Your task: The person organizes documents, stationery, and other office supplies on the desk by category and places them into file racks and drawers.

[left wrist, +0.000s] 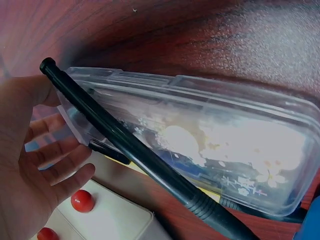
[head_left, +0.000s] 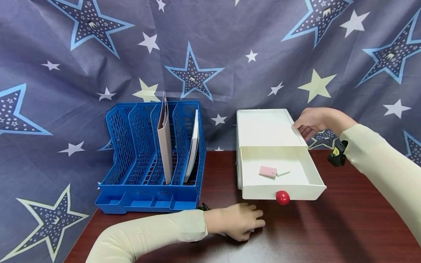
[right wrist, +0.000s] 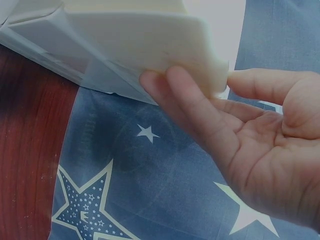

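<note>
Near the table's front my left hand (head_left: 241, 221) reaches before the drawer. In the left wrist view, its thumb and fingers hold one end of a clear plastic pencil case (left wrist: 235, 145) with white flower prints. A black pen (left wrist: 135, 152) crosses in front of the case. From above, my hand and sleeve hide most of the case. My right hand (head_left: 312, 122) grips the upper right side edge of a white drawer cabinet (head_left: 268, 128), fingers against its side panel. The cabinet's drawer (head_left: 279, 191) is pulled out. A pink eraser (head_left: 268, 171) and a small whitish piece (head_left: 283, 173) lie inside.
Left of the cabinet stands a blue file rack (head_left: 148, 190), holding a beige folder (head_left: 166, 153) and a white booklet (head_left: 192, 153). A red knob (head_left: 283, 197) sticks out from the drawer front. A starry cloth (head_left: 223, 33) hangs behind the dark red table (head_left: 355, 219).
</note>
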`<action>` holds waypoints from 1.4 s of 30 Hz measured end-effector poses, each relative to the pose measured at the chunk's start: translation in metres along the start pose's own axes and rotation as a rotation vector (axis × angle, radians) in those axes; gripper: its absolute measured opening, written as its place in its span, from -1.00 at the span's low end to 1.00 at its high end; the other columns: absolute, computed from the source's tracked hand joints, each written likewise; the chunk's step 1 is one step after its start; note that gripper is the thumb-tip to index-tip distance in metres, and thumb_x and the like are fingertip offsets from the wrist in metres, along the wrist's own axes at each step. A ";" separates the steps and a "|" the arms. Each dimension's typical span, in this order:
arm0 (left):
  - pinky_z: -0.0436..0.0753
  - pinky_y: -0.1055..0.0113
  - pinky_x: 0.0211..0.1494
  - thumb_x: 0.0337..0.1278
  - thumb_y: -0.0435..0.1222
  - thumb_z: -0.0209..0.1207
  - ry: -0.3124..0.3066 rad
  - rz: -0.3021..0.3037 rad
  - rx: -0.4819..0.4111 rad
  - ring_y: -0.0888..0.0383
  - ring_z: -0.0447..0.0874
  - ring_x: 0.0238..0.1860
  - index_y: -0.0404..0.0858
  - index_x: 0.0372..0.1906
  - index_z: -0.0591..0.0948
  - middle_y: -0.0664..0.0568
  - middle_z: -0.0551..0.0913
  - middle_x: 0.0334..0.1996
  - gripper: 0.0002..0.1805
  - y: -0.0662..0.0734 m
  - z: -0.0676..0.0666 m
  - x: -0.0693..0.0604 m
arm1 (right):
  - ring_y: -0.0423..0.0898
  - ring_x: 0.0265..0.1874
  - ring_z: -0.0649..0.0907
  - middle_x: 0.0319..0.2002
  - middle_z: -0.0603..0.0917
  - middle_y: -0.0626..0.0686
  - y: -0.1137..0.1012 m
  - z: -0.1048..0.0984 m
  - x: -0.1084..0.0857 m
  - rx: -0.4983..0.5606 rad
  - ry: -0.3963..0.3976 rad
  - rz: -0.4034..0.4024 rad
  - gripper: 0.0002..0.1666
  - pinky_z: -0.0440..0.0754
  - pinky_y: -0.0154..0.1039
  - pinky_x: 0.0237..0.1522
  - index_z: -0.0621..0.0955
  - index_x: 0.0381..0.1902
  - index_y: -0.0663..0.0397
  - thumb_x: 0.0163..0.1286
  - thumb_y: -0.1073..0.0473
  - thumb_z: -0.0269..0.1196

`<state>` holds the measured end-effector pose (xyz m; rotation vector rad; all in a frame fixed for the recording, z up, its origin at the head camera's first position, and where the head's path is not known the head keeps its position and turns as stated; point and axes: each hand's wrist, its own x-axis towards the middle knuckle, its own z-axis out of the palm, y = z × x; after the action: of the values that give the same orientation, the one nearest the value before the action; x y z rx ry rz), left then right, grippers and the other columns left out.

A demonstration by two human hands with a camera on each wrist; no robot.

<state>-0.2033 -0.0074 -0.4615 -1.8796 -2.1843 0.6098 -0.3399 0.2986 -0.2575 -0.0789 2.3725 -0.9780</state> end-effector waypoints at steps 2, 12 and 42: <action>0.54 0.48 -0.25 0.20 0.02 0.21 -0.003 0.003 0.005 0.28 0.54 -0.19 0.09 -0.02 0.54 0.26 0.56 -0.14 -0.71 0.001 0.000 0.000 | -0.12 -0.36 0.76 -0.33 0.72 0.08 0.000 0.000 0.000 0.002 0.002 0.001 -0.46 0.78 -0.13 -0.15 0.41 0.16 0.67 0.52 0.19 0.07; 0.54 0.47 -0.28 0.22 0.10 0.16 0.033 0.001 0.048 0.29 0.54 -0.21 0.11 -0.04 0.56 0.28 0.57 -0.17 -0.71 0.008 -0.002 0.001 | -0.11 -0.35 0.76 -0.32 0.72 0.08 0.001 0.001 0.002 -0.002 0.009 0.000 -0.45 0.77 -0.13 -0.14 0.40 0.18 0.67 0.53 0.18 0.06; 0.53 0.49 -0.28 0.19 -0.08 0.25 -0.027 0.042 -0.016 0.31 0.57 -0.17 0.10 -0.04 0.54 0.31 0.58 -0.18 -0.75 0.010 -0.007 0.008 | -0.10 -0.34 0.75 -0.32 0.72 0.07 0.002 0.000 0.001 -0.010 0.002 -0.010 -0.52 0.77 -0.11 -0.13 0.48 0.09 0.62 0.51 0.19 0.08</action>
<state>-0.1926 0.0027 -0.4607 -1.9407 -2.1779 0.6310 -0.3405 0.2993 -0.2591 -0.0933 2.3813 -0.9716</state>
